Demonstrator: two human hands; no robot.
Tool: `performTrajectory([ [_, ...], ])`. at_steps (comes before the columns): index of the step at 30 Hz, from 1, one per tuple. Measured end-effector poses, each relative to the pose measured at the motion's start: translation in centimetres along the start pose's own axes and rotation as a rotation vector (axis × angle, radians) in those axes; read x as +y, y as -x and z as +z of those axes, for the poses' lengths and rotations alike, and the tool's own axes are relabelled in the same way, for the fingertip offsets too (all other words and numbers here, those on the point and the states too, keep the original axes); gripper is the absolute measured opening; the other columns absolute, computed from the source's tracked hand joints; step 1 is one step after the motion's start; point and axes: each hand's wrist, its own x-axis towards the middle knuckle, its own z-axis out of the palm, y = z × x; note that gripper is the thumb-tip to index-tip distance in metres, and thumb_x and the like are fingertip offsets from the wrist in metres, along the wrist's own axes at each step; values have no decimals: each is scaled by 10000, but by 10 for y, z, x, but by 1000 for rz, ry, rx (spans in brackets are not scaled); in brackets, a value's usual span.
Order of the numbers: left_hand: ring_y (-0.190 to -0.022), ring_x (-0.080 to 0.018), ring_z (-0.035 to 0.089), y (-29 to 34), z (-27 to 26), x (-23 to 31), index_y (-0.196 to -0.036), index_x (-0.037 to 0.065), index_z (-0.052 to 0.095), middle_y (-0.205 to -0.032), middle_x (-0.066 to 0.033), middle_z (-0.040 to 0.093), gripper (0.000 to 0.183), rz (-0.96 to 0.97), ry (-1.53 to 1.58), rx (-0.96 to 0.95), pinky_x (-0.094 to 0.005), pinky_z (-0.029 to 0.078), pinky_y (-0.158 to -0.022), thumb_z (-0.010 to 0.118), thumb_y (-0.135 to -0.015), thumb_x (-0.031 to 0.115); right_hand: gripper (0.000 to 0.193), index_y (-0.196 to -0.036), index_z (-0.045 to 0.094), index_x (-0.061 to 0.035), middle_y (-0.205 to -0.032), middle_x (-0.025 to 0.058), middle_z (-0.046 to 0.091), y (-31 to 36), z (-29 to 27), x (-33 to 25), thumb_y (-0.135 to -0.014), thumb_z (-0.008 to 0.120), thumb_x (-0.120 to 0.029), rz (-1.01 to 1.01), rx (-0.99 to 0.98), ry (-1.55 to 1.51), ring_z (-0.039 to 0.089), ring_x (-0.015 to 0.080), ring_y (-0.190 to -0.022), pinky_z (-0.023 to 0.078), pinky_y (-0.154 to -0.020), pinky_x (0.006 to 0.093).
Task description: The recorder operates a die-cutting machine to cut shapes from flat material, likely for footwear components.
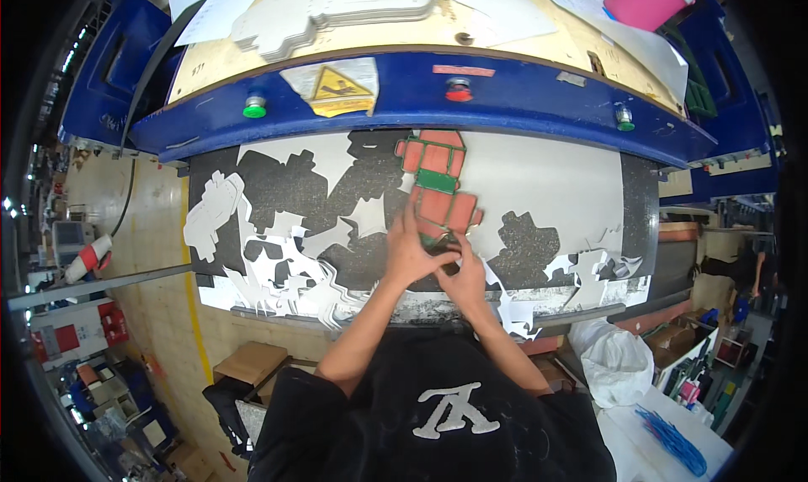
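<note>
A cutting die (437, 181) with salmon-red foam pads and green edging lies on the press bed, its far end close under the blue beam. Fingers of my left hand (409, 256) stretch along the die's left side, and its thumb comes across the near end. My right hand (463, 278) holds the near right corner with bent fingers. The two thumbs meet or nearly meet just below the die. Under its right side is a light grey sheet (547, 179); to the left, dark bed surface (286, 187) shows between cut-out gaps.
White offcuts (295, 271) pile at the near left, and more scraps (589, 271) lie at right. A stack of cut pieces (337, 15) rests above the blue beam (404, 86), which carries a red button (459, 90) and green buttons. A white bag (610, 360) stands at lower right.
</note>
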Motion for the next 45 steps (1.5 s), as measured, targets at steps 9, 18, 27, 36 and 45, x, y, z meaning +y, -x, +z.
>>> performTrajectory([
  [9, -1258, -462, 611, -46, 38, 14, -1646, 5, 332, -1378, -287, 611, 1302, -23, -61, 41, -514, 482, -1119, 1037, -593, 302, 864, -1539, 513, -141, -1507, 251, 543, -98, -80, 63, -781, 919, -225, -636, 47, 367, 490, 427, -1453, 234, -1276, 669],
  [18, -1248, -410, 638, -8, 52, -36, -1413, 3, 625, -1367, -211, 679, 874, 18, 135, 278, -478, 507, -1083, 1009, -658, 220, 599, -1321, 542, -128, -1606, 276, 446, -103, -57, 63, -816, 863, -140, -691, 164, 374, 372, 460, -1564, 123, -1283, 718],
  [27, -1239, -393, 662, -7, 59, -55, -1395, 45, 671, -1317, -193, 716, 809, -4, 214, 389, -469, 517, -1075, 1007, -685, 243, 841, -1543, 432, -44, -1588, 268, 465, -110, -45, 48, -834, 872, -143, -638, 221, 290, 454, 452, -1494, 243, -1274, 643],
  [36, -1309, -450, 592, -1, 76, -48, -1468, -35, 565, -1392, -259, 649, 828, -14, 201, 404, -526, 439, -1140, 924, -797, 292, 1014, -1631, 347, 26, -1552, 280, 497, -116, -34, 55, -829, 932, -178, -524, 360, 135, 505, 403, -1442, 377, -1228, 460],
  [45, -1354, -430, 576, -3, 73, -45, -1485, 1, 559, -1421, -236, 637, 777, 14, 181, 380, -526, 418, -1157, 890, -822, 231, 980, -1553, 416, 40, -1495, 269, 513, -108, -32, 69, -793, 963, -250, -546, 423, 260, 487, 433, -1399, 379, -1195, 508],
])
